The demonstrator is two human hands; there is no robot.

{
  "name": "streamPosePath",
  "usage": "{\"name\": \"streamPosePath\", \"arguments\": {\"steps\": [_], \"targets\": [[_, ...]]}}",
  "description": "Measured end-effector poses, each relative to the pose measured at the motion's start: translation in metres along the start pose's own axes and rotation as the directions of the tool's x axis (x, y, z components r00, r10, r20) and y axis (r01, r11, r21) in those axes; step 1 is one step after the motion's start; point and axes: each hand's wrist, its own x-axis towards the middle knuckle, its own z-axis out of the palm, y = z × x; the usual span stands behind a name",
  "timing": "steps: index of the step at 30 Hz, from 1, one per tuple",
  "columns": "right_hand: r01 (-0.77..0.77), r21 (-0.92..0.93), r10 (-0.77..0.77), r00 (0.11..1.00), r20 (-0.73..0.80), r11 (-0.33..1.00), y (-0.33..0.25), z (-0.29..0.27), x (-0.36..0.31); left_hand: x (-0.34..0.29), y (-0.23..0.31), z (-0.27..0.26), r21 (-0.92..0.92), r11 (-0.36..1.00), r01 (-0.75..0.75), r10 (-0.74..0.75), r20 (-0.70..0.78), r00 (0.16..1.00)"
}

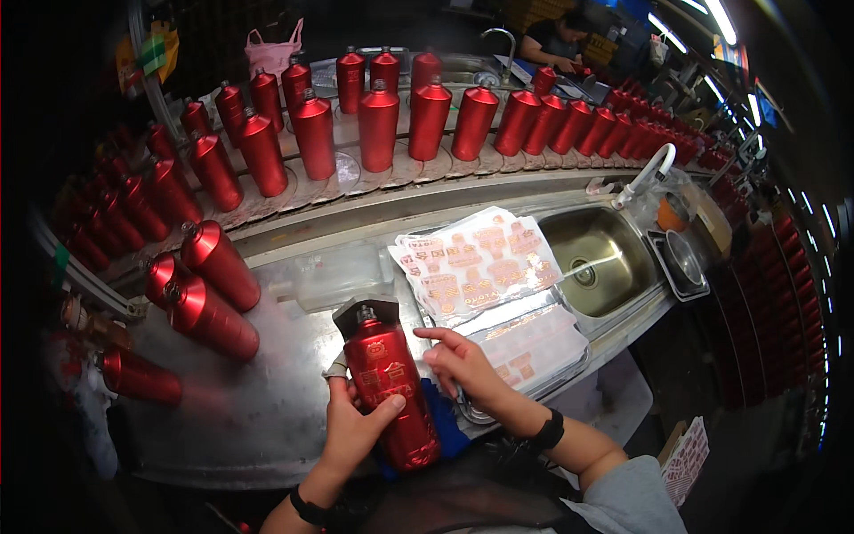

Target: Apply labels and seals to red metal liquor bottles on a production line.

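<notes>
At the left of the steel table [222, 418], several red bottles [213, 285] lay on their sides, near the left hand but apart from it. The left hand [354, 432] had its grip closed around the lower body of a red bottle [391, 392] with gold markings, thumb across the front, holding it tilted over the table's near edge. A dark wrap sat around that bottle's neck. The right hand [463, 365] was just beside the bottle's right side, its grip loose and holding nothing, fingers spread toward the label. Beyond it lay sheets of gold-and-red stickers [476, 258] on a tray, then a sink [600, 258]. Upright red bottles lined the conveyor [418, 169] behind.
</notes>
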Motion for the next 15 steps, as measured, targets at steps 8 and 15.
{"name": "streamPosePath", "arguments": {"steps": [8, 15], "targets": [[-0.154, 0.487, 0.234, 0.966, -0.109, 0.86, -0.008, -0.023, 0.005, 0.0, 0.007, -0.001, 0.004, 0.997, 0.074, -0.074, 0.03, 0.997], [0.063, 0.173, -0.043, 0.992, -0.122, 0.983, -0.012, -0.001, 0.001, -0.002, 0.004, -0.015, -0.05, 0.997, 0.06, -0.057, 0.071, 0.996]]}}
